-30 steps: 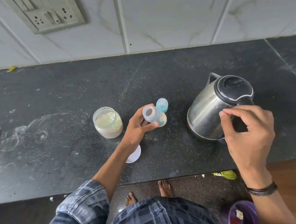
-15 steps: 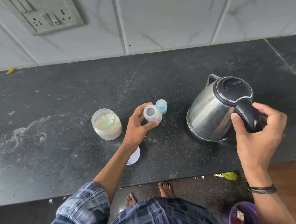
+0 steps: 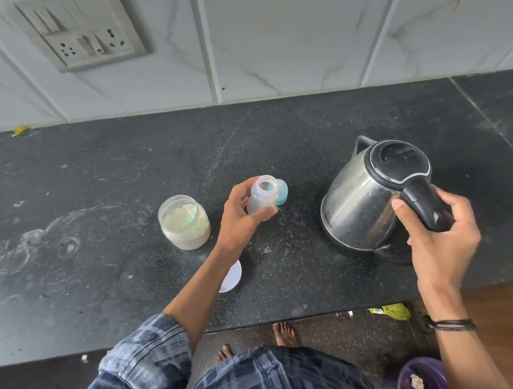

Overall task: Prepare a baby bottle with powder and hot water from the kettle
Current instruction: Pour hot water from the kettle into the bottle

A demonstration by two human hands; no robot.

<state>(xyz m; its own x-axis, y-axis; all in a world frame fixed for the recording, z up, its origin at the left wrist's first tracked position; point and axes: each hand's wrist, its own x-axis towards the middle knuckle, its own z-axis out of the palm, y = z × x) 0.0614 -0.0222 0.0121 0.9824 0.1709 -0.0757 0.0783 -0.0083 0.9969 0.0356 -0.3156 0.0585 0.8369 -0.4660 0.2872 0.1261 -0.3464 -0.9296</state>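
Steel-bodied, the kettle stands toward the counter's right end, its black handle wrapped in the right hand, apparently ready to lift and pour. Near mid-counter the left hand clasps the open baby bottle upright, probably steadying it for water, with the powder jar just left.

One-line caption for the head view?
Left hand steadies open baby bottle on counter; right hand grips kettle handle.
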